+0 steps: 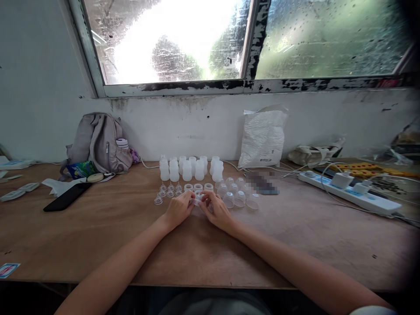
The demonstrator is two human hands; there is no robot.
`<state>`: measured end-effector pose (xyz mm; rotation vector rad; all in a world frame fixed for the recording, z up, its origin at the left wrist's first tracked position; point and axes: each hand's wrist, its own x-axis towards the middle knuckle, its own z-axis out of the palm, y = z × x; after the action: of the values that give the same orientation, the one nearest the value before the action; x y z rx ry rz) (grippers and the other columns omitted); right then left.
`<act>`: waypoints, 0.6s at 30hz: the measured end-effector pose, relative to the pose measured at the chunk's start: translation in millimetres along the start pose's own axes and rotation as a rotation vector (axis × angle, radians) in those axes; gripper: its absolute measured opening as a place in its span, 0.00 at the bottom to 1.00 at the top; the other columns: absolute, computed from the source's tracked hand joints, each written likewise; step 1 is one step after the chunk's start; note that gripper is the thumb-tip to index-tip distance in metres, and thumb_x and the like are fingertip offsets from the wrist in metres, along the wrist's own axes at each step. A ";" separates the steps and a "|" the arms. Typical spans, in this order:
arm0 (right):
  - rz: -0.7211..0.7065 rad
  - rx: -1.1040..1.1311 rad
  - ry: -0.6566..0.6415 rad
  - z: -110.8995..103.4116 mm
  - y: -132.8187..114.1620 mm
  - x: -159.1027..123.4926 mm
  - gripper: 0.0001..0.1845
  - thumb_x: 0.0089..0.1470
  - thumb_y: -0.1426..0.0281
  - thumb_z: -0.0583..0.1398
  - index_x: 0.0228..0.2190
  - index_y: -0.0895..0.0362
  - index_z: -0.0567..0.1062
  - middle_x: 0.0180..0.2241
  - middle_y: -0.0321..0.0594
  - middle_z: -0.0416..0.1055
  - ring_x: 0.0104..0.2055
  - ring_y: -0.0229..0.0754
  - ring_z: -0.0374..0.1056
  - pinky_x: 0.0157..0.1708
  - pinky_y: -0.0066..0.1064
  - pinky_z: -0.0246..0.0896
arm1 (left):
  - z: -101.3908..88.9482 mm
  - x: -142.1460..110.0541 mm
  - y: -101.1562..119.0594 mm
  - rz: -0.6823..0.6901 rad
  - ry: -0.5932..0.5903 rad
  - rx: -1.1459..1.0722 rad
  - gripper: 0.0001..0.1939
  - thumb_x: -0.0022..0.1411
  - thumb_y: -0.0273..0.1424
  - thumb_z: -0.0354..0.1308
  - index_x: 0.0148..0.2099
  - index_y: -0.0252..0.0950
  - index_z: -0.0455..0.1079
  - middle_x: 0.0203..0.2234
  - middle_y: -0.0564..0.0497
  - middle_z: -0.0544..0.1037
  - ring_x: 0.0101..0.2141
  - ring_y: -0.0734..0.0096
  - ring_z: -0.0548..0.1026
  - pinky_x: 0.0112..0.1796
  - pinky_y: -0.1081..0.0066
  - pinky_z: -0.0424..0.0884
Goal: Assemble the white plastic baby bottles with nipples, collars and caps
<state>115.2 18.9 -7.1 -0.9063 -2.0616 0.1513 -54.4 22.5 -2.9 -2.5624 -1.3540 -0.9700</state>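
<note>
Nearest, the left hand (179, 209) and right hand (219, 211), fingers curled nearly closed, pinch a small clear piece (196, 201) between them, above the tabletop (183, 258). White rings (208, 187) sit just beyond, clear nipples (158, 199) to the left, clear caps (252, 201) to the right, white bottles (187, 170) behind.

Your left hand (180, 209) and right hand (218, 211) are bare; you wear a pale sleeve (372, 310) on your right arm (295, 258) and a greyish garment (216, 302), blurred.
</note>
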 end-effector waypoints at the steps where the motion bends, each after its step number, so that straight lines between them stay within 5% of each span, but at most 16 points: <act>1: 0.022 0.021 0.024 0.8 0.8 0.1 0.16 0.52 0.67 0.52 0.44 0.55 0.57 0.31 0.39 0.67 0.29 0.38 0.63 0.38 0.33 0.57 | -0.3 0.1 -0.2 0.008 0.010 -0.008 0.04 0.57 0.26 0.46 0.37 0.36 0.59 0.29 0.51 0.71 0.32 0.70 0.71 0.31 0.73 0.65; 7: 0.057 0.108 0.010 1.8 4.0 2.2 0.16 0.53 0.68 0.51 0.45 0.55 0.59 0.31 0.39 0.67 0.30 0.37 0.64 0.35 0.31 0.60 | -0.7 -0.1 0.0 0.130 -0.012 -0.084 0.07 0.60 0.25 0.42 0.37 0.36 0.59 0.31 0.50 0.71 0.34 0.71 0.70 0.35 0.73 0.65; 11: 0.020 0.116 -0.059 0.0 3.4 2.6 0.08 0.54 0.68 0.50 0.35 0.55 0.66 0.31 0.39 0.68 0.33 0.38 0.65 0.36 0.31 0.60 | 0.4 -0.2 -0.3 0.043 0.003 -0.150 0.08 0.57 0.25 0.45 0.41 0.37 0.58 0.33 0.50 0.71 0.35 0.71 0.71 0.35 0.72 0.66; 18: -0.018 0.138 -0.085 0.3 4.6 1.0 0.08 0.51 0.69 0.53 0.36 0.55 0.64 0.33 0.40 0.69 0.35 0.39 0.66 0.36 0.30 0.60 | -2.0 1.8 0.3 -0.046 -0.081 -0.273 0.09 0.55 0.26 0.48 0.40 0.38 0.61 0.34 0.51 0.72 0.34 0.70 0.71 0.35 0.72 0.65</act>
<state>117.1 22.9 -8.6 -0.8084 -2.1083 0.3239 -54.5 22.9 -0.2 -2.8072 -1.3927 -1.1435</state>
